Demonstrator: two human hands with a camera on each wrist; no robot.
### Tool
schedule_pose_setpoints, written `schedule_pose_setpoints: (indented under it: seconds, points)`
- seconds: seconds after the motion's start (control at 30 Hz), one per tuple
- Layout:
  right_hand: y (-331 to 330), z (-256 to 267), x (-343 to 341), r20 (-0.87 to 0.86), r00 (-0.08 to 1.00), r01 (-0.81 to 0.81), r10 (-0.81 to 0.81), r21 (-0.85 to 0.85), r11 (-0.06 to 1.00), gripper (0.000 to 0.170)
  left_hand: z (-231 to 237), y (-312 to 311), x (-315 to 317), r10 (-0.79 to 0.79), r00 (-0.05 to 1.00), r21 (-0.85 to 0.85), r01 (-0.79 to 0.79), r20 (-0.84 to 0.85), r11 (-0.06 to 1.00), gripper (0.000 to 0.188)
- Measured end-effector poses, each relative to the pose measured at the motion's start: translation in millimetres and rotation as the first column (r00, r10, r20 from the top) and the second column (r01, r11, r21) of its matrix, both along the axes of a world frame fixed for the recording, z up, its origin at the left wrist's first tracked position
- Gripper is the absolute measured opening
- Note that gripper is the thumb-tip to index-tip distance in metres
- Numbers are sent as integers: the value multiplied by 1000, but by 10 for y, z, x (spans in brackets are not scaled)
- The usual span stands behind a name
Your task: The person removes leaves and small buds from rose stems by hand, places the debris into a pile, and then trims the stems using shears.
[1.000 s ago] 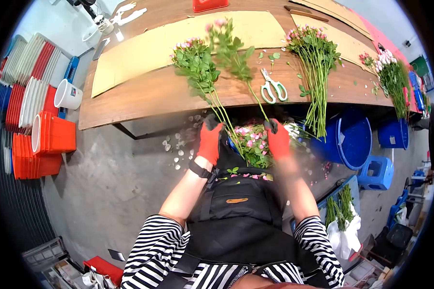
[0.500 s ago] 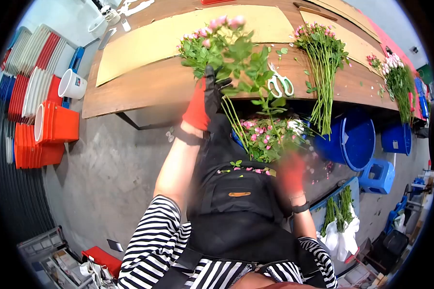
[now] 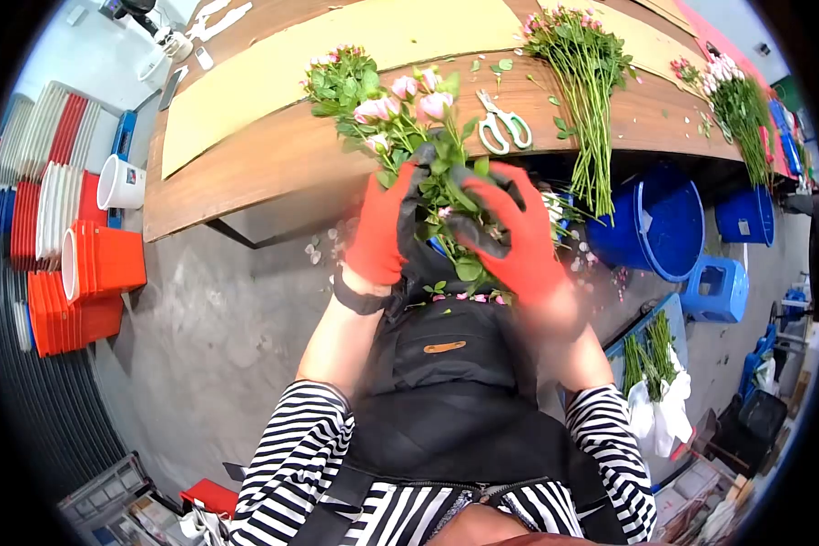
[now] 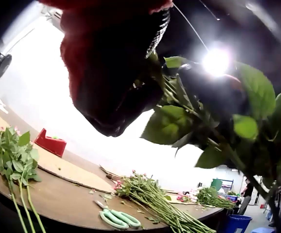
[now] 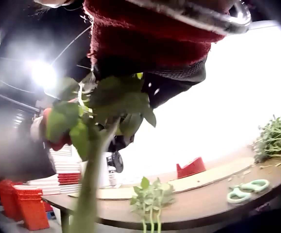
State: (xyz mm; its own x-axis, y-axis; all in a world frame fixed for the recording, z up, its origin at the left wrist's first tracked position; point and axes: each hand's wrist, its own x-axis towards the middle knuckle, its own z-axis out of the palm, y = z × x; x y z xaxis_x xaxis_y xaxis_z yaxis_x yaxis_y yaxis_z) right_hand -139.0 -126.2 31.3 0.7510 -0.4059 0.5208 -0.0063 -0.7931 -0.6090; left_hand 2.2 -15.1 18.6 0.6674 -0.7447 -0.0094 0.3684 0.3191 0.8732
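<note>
In the head view, my red-and-black gloved left hand holds a leafy rose stem just below its pale pink blooms. To its right, my gloved right hand has thumb and fingers spread and bent beside the stem's leaves, slightly blurred. The left wrist view has my dark left hand at the stem, with large leaves beside it. Leaves lie under my right hand in the right wrist view, partly hiding its fingers.
A small rose bunch lies on the wooden table, with green-handled scissors and a larger bunch further right. Blue buckets stand beyond the table's edge; red bins are stacked at left.
The rose stem has come up in front of me, its blooms now above my left hand. My right hand has risen from low at the right to the stem's leaves. The small bunch lies away from my hands.
</note>
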Motion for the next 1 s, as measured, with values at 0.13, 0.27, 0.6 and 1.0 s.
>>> schedule_pose_setpoints:
  seconds: [0.13,0.27,0.6,1.0]
  points:
    - [89,-84,-112,-105,987,-141,122,-204,969,49,-113,68,224,172,984,213,-180,54,960,35]
    - [159,-295,-561,-253,956,-185,147,-133,974,49,-156,222,441,218,971,90,-227,99,970,34]
    - [198,-134,66,-363,928,255,-86,449,857,77,-85,15,-32,236,959,299,-273,155,914,46]
    - [-93,-884,-360,-421,907,-68,33,-69,995,46,-564,154,557,440,816,243,-544,374,803,38]
